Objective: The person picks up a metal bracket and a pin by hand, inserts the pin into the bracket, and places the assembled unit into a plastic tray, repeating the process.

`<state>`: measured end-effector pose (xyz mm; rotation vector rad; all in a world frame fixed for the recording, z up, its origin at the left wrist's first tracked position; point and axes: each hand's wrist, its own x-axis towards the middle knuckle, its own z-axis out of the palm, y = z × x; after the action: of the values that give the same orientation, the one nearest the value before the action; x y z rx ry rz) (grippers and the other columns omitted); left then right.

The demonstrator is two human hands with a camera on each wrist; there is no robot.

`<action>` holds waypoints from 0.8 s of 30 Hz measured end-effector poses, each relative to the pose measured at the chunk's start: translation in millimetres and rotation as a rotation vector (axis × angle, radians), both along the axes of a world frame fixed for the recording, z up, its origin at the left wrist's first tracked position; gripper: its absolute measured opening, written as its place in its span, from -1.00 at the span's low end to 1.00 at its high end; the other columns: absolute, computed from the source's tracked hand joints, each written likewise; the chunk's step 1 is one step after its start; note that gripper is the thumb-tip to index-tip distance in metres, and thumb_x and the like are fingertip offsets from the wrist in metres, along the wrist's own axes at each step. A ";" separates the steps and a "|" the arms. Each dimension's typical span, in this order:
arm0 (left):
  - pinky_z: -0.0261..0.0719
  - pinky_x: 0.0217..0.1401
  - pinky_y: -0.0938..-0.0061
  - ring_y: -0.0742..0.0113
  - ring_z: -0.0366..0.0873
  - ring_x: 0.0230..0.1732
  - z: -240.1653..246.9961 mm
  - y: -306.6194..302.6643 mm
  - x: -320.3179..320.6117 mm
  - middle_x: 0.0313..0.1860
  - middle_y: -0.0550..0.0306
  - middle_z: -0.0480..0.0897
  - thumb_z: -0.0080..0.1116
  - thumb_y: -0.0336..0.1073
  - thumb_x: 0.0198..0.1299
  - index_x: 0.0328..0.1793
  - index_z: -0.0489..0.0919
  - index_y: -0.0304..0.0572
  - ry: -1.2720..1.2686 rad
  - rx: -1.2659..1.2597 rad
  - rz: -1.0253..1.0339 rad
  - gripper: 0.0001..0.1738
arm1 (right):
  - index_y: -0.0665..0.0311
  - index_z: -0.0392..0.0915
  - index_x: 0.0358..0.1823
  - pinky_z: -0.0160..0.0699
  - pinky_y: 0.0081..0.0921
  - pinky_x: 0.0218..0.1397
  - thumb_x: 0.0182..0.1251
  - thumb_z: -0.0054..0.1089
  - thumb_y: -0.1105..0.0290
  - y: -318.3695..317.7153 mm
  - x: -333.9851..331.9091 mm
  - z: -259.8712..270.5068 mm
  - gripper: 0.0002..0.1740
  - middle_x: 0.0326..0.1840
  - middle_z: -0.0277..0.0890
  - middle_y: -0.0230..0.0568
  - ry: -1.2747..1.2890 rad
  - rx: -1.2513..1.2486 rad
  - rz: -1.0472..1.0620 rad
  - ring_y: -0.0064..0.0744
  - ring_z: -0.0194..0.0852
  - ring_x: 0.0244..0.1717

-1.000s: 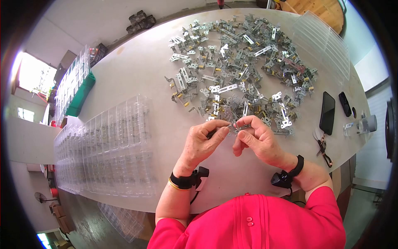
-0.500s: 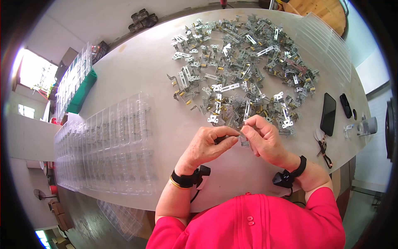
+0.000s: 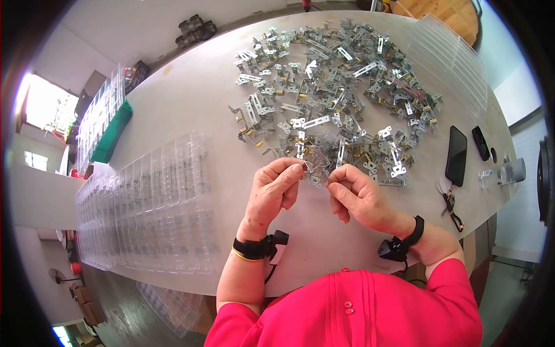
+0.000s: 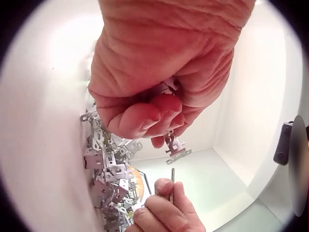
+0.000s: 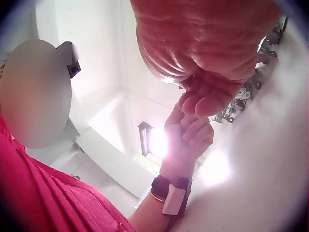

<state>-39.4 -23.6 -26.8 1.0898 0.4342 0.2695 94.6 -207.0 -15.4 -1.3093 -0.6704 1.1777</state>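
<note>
In the head view my left hand (image 3: 272,188) grips a small metal bracket (image 3: 308,168) between thumb and fingers. The left wrist view shows a flat, holed end of that bracket (image 4: 178,152) sticking out past my curled left fingers; the rest is hidden in the hand. To its right, my right hand (image 3: 365,198) pinches a thin metal pin (image 4: 173,173), its bare end pointing at the bracket across a small gap. Just beyond both hands spreads a pile of metal brackets (image 3: 317,121), some with brass-coloured parts.
Clear plastic trays (image 3: 156,214) holding parts cover the left of the table (image 3: 191,92). Behind them stands a green bin (image 3: 113,133). On the right lie a phone (image 3: 456,156), keys (image 3: 450,208), a dark case (image 3: 480,144) and a clear bottle (image 3: 509,172). Another clear tray (image 3: 454,63) lies far right.
My hands met over the workpiece half a second ago and have since parted. The left hand has swung left and away from the body with the bracket; the right has shifted slightly left.
</note>
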 end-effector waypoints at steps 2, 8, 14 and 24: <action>0.16 -0.68 0.65 0.64 0.24 -0.72 -1.3 0.8 0.0 -0.65 0.37 0.43 0.18 -0.21 0.48 -0.01 0.67 -0.32 -0.006 -0.007 -0.001 -0.73 | 0.22 0.40 0.03 0.48 -0.63 -0.47 0.64 0.01 0.27 0.3 0.7 -0.5 -0.82 -0.43 0.51 -0.39 -0.009 -0.013 0.001 -0.65 0.46 -0.50; 0.18 -0.67 0.66 0.65 0.25 -0.70 -1.1 -0.4 0.5 -0.62 0.38 0.44 0.19 -0.23 0.47 0.00 0.66 -0.33 0.012 0.028 -0.022 -0.74 | 0.25 0.41 0.03 0.52 -0.62 -0.48 0.64 0.00 0.31 0.4 2.0 1.1 -0.84 -0.40 0.50 -0.37 -0.012 -0.014 0.002 -0.63 0.47 -0.49; 0.16 -0.68 0.65 0.63 0.22 -0.70 0.6 -0.4 -0.5 -0.62 0.36 0.39 0.15 -0.27 0.48 0.03 0.65 -0.35 0.004 0.110 -0.030 -0.75 | 0.23 0.42 0.02 0.51 -0.63 -0.49 0.63 0.01 0.32 0.5 1.9 -0.5 -0.85 -0.43 0.50 -0.41 0.000 -0.016 -0.006 -0.66 0.46 -0.51; 0.20 -0.56 0.67 0.68 0.29 -0.58 4.8 -1.3 -2.6 -0.52 0.41 0.49 0.28 -0.21 0.40 -0.02 0.70 -0.31 0.099 0.267 -0.120 -0.73 | 0.27 0.31 0.17 0.62 -0.54 -0.34 0.64 -0.04 0.37 2.4 2.9 -6.8 -0.78 -0.31 0.55 -0.28 0.082 0.070 -0.011 -0.54 0.55 -0.41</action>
<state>-42.0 -24.9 -21.9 1.3901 0.4268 0.1711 97.5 -204.6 -22.2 -1.1980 -0.6384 1.1822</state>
